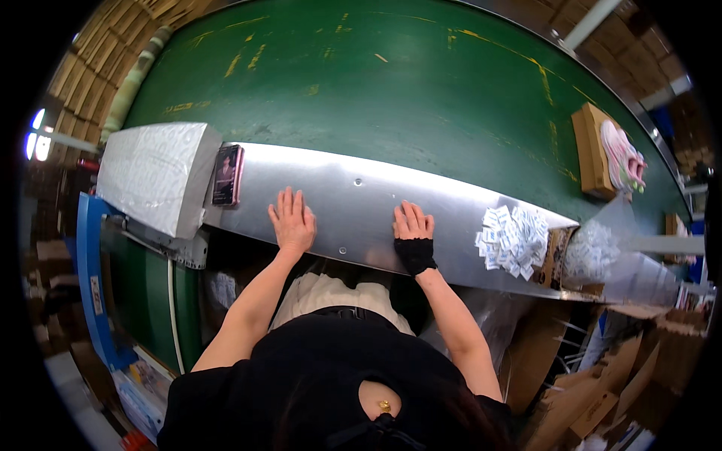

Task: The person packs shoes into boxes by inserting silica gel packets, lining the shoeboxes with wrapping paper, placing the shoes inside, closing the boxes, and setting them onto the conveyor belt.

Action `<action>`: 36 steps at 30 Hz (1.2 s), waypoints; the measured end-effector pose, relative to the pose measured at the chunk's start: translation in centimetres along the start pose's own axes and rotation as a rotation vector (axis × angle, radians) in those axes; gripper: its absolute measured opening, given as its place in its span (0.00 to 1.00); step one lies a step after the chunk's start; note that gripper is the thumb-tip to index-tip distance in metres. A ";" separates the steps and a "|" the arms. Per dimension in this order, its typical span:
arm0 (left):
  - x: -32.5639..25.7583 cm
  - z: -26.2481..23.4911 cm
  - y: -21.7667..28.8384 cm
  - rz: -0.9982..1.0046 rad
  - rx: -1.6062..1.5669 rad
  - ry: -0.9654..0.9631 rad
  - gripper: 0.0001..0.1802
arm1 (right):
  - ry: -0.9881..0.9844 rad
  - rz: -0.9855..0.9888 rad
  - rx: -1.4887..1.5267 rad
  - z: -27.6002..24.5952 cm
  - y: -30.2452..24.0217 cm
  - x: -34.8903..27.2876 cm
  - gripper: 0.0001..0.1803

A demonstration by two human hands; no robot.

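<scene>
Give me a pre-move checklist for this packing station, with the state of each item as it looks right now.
1. Left hand free: ok, it rests flat and empty on the metal shelf.
2. Right hand free: ok, flat on the shelf, empty, with a black wrist wrap.
3. Small white packets within reach: ok, heaped on the shelf to the right of the right hand.
4. Open shoe box with pink shoes on the green belt: cannot tell if within reach; it lies far right.
5. Phone out of the way: ok, it lies left of the left hand, beside the stack of white bags.
</scene>
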State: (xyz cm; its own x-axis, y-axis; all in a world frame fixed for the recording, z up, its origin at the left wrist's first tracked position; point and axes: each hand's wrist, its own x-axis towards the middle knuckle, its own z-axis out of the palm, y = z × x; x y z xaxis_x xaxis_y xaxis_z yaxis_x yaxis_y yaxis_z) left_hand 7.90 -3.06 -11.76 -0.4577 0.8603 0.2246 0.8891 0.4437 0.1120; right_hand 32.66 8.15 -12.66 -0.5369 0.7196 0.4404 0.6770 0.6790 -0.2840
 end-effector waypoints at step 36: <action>0.2 -1.4 -0.7 -0.009 -0.288 -0.036 0.25 | -0.077 0.124 -0.164 4.5 -0.6 3.9 0.18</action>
State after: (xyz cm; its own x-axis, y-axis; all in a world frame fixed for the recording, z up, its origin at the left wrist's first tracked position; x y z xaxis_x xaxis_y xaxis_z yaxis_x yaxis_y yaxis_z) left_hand 7.15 -3.55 -10.43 -0.4608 0.8674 0.1881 0.8470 0.3665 0.3850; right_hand 27.90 11.15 -14.62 -0.4773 0.8093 0.3424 0.8095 0.5565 -0.1869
